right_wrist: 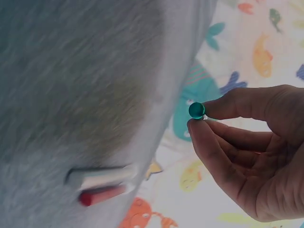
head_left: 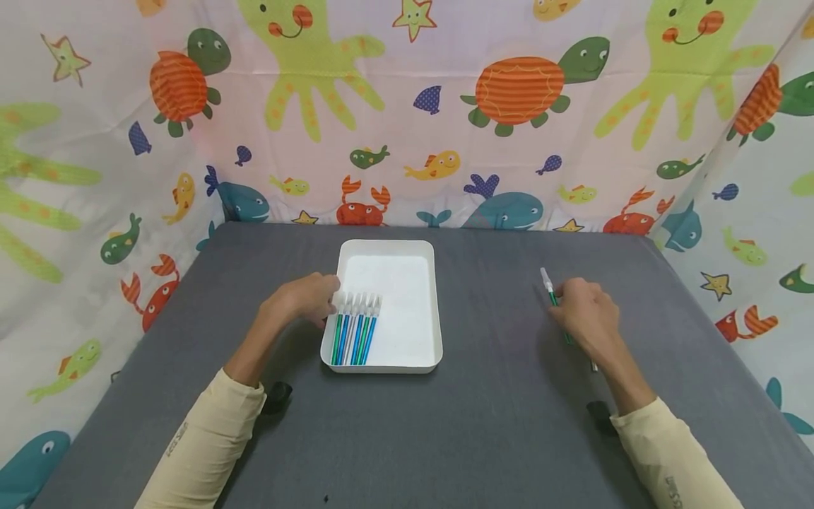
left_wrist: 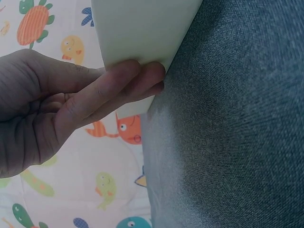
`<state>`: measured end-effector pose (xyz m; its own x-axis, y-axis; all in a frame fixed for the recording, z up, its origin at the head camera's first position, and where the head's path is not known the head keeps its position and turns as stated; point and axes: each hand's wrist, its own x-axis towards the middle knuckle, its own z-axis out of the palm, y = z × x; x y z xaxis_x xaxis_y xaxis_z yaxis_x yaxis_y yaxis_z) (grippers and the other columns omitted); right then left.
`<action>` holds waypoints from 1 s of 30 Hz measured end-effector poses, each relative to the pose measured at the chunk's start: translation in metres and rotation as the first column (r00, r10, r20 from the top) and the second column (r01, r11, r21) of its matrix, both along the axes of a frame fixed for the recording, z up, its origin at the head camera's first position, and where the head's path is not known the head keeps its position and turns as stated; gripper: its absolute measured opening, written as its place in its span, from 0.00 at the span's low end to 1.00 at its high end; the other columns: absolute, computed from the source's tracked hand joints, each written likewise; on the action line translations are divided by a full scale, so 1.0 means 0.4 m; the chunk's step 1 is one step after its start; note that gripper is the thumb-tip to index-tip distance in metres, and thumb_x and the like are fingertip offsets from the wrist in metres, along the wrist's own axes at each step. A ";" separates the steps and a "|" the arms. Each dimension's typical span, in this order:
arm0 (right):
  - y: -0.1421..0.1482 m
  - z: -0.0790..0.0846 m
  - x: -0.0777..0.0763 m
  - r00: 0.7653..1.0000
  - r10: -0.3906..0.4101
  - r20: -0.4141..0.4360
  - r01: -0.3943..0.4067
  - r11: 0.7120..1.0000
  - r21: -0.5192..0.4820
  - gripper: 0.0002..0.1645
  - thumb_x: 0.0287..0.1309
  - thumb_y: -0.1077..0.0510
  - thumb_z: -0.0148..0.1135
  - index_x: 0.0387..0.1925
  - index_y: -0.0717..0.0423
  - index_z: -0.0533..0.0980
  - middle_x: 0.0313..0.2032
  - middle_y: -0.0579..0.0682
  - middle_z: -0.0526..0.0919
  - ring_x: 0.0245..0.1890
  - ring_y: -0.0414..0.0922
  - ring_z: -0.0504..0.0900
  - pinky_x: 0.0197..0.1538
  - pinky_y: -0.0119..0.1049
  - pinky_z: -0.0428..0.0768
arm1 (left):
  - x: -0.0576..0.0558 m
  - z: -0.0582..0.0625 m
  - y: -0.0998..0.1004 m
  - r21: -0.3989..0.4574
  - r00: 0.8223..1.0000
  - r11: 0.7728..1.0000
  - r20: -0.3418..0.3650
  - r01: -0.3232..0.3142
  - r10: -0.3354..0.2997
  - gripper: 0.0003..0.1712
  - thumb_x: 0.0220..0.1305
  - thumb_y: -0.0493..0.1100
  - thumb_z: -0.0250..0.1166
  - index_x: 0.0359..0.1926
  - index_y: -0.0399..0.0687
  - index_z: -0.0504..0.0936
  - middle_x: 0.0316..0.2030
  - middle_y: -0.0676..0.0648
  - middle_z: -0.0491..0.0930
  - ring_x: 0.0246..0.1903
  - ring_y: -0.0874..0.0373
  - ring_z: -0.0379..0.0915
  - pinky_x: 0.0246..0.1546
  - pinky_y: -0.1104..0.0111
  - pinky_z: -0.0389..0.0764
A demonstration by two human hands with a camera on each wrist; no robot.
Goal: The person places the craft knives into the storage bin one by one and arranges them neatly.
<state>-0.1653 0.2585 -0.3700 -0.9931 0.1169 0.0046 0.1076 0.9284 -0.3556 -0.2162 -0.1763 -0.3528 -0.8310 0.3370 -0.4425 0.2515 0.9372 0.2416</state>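
A white rectangular tray [head_left: 407, 304] lies on the grey cloth, and my left hand [head_left: 309, 297] grips its left wall. In the left wrist view, the fingers [left_wrist: 102, 90] press flat along the outside of the wall while the thumb goes behind it. Several pens [head_left: 356, 339] with green, blue and grey barrels and clear caps lie side by side in the tray's lower left part. Off to the right, my right hand [head_left: 588, 311] pinches a green pen [head_left: 552, 295] between thumb and fingertips, cap end away from me. The right wrist view shows the pen's round green end [right_wrist: 196, 110].
Two more pens lie on the cloth in the right wrist view, a greyish-white one [right_wrist: 102, 178] and a red one [right_wrist: 102, 194], both blurred. A patterned curtain [head_left: 394, 141] stands behind and along both sides of the grey table [head_left: 470, 438].
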 end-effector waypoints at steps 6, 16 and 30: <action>-0.048 0.025 0.012 0.999 0.039 0.011 -0.038 0.999 -0.019 0.19 0.61 0.61 0.64 0.51 0.68 0.83 0.40 0.62 0.87 0.30 0.49 0.79 0.29 0.41 0.73 | 0.001 0.001 0.001 0.010 1.000 1.000 0.001 -0.006 0.006 0.24 0.74 0.40 0.64 0.65 0.35 0.73 0.47 0.39 0.82 0.41 0.52 0.80 0.41 0.66 0.84; -0.115 0.055 0.040 0.994 0.096 -0.047 -0.099 0.993 -0.071 0.20 0.62 0.62 0.66 0.53 0.69 0.82 0.39 0.64 0.88 0.27 0.48 0.79 0.23 0.35 0.72 | -0.001 -0.003 -0.001 0.008 1.000 1.000 0.005 -0.007 0.007 0.24 0.74 0.40 0.64 0.66 0.34 0.73 0.47 0.39 0.82 0.41 0.52 0.79 0.41 0.65 0.83; -0.259 0.062 0.047 0.962 0.265 -0.067 -0.274 0.941 -0.201 0.17 0.60 0.63 0.65 0.50 0.63 0.85 0.38 0.59 0.90 0.38 0.51 0.87 0.36 0.43 0.81 | -0.001 -0.002 -0.004 0.013 1.000 1.000 -0.001 -0.002 0.002 0.23 0.74 0.40 0.64 0.65 0.35 0.73 0.47 0.39 0.82 0.41 0.52 0.79 0.42 0.65 0.83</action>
<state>-0.1464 0.1549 -0.3453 -0.9871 -0.1526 0.0479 -0.1541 0.8266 -0.5413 -0.2165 -0.1777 -0.3538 -0.8319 0.3416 -0.4374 0.2502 0.9343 0.2539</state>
